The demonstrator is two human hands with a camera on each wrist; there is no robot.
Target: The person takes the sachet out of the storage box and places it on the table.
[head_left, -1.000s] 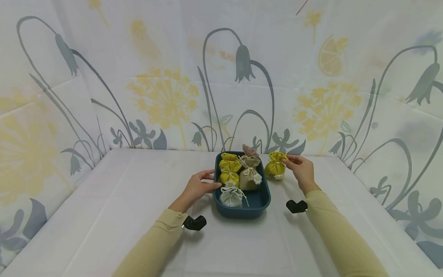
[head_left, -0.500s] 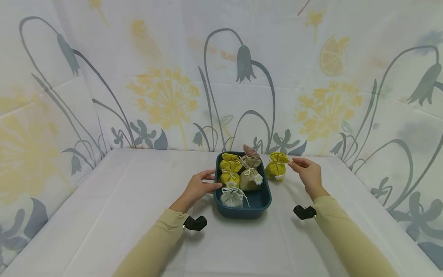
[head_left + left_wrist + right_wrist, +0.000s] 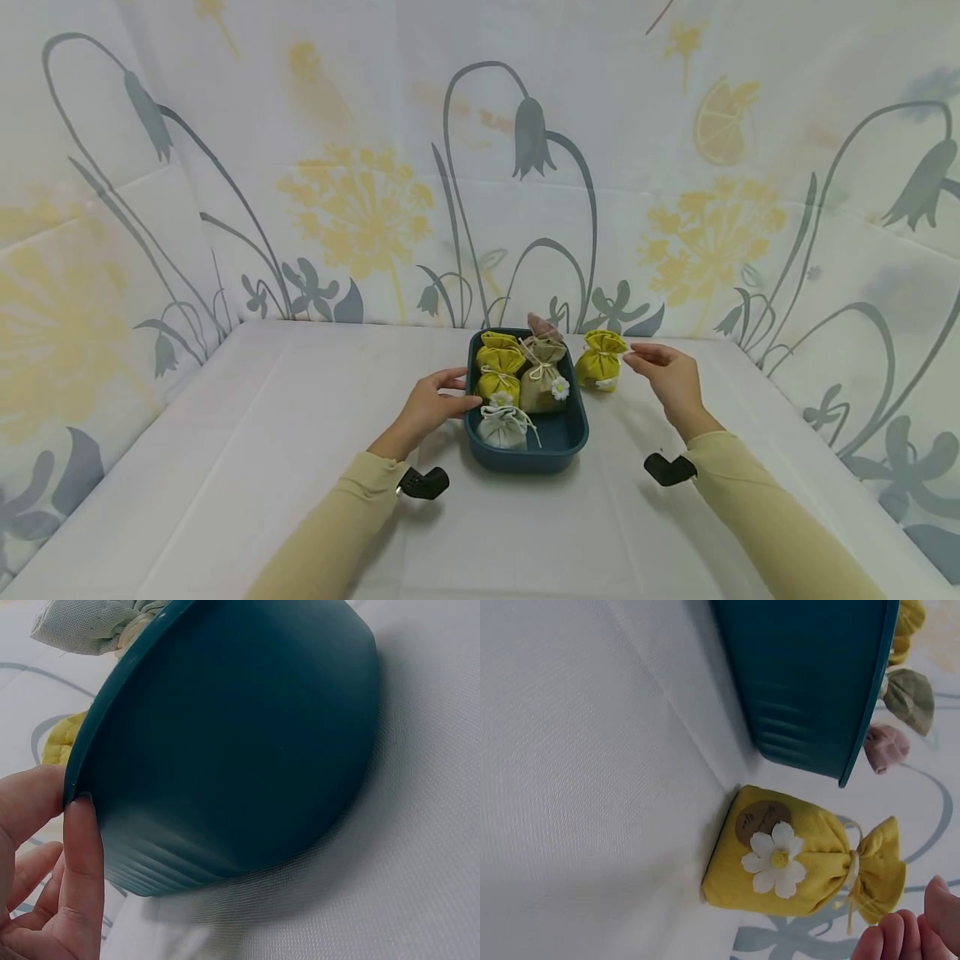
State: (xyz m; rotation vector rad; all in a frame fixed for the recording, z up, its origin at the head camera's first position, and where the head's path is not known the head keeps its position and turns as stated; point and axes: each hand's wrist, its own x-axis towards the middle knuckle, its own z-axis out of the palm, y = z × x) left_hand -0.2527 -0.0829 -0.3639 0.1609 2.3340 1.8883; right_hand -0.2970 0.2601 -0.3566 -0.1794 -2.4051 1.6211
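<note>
My left hand (image 3: 429,410) pinches the left rim of a blue plastic tub (image 3: 525,461), thumb over the edge and index finger against the outer wall (image 3: 225,750). Just right of the tub, a yellow drawstring sachet (image 3: 597,364) stands upright on the table, with a white flower and a round brown label on its front. Beside its gathered top is my right hand (image 3: 672,382), fingers loosely bent and nothing held; a small gap seems to show between fingertips and cloth.
Inside the tub are yellow sachets (image 3: 498,383), an olive one (image 3: 542,392), a pinkish-brown one (image 3: 543,326) behind it, and a pale grey one (image 3: 501,428) at the front left. A patterned cloth (image 3: 360,208) hangs behind the white-covered table (image 3: 315,375).
My right hand has let go of the yellow sachet's top and drawn back slightly to the right. The sachet stays standing beside the tub. My left hand keeps its place on the rim.
</note>
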